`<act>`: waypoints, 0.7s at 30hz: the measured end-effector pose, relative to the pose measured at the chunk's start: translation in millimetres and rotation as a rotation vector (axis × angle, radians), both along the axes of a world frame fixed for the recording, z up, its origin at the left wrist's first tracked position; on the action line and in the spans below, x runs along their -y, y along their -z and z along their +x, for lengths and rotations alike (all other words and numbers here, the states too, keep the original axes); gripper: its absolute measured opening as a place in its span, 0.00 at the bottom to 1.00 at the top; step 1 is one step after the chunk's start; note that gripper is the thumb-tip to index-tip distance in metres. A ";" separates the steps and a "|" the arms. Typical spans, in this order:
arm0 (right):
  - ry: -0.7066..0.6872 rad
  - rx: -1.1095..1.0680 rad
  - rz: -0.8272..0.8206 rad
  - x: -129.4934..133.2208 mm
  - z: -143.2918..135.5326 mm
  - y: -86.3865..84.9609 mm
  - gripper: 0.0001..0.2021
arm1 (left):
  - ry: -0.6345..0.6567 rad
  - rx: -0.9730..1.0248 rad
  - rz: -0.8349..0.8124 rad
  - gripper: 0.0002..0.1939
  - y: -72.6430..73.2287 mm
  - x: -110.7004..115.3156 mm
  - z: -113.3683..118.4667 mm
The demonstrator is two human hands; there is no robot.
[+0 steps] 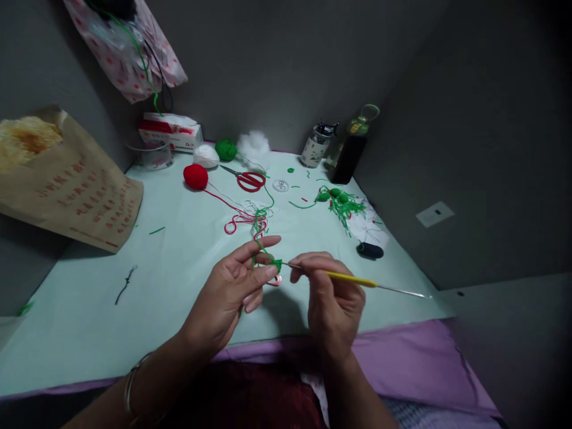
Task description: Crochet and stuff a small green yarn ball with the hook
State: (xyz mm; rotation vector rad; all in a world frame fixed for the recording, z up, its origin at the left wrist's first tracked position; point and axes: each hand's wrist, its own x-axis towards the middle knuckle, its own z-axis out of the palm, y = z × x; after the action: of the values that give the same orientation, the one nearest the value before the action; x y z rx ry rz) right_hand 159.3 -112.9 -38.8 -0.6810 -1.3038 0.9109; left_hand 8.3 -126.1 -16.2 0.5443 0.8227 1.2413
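Note:
Between the thumb and fingers of my left hand [236, 286] is a small green crochet piece [277, 264]. Green yarn runs from it over my raised index finger and back to a loose tangle of yarn [255, 217] in red, white and green. My right hand [333, 298] grips a crochet hook [353, 278] with a yellow handle like a pen. The hook's left tip meets the green piece; its other metal end points right. Just under the piece, a small pinkish-red item with a metal rivet [277, 280] shows, mostly hidden by my left fingers.
Red-handled scissors [250, 181] lie behind the tangle, near red [195, 177], white [206, 156] and green yarn balls [226, 149]. Green tasselled pieces [342, 202] and a dark roll [370, 250] lie right. A paper bag [84, 190] stands left, a bottle [351, 152] at back right.

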 end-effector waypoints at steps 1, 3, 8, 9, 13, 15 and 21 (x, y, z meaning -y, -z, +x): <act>-0.018 0.011 -0.017 -0.5 -0.2 -0.2 0.10 | -0.005 -0.024 0.008 0.21 0.2 0.2 0.3; -0.013 0.023 -0.031 -0.3 0.6 0.1 0.11 | -0.016 -0.063 0.021 0.19 1.2 0.4 -0.2; 0.043 -0.025 -0.048 3.7 5.8 -1.4 0.09 | -0.047 -0.131 0.062 0.16 2.7 2.2 -4.1; 0.026 -0.043 -0.071 3.9 6.4 -2.2 0.09 | -0.055 -0.140 0.070 0.15 2.8 3.1 -4.1; -0.072 -0.031 -0.115 1.7 4.7 -3.9 0.09 | -0.005 -0.156 0.091 0.19 4.1 6.3 -1.1; -0.056 0.039 -0.071 0.6 1.9 -2.7 0.09 | 0.044 -0.163 0.094 0.20 5.4 6.5 0.5; 0.122 0.361 0.189 3.0 -0.9 8.8 0.17 | -0.043 -0.132 0.079 0.21 8.0 2.3 3.9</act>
State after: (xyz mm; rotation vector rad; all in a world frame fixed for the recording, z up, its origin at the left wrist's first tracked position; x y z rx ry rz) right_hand 158.4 -115.9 -47.6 -0.7899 -1.6247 0.5715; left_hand 12.2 -128.3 -24.2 0.6811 0.9032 1.2920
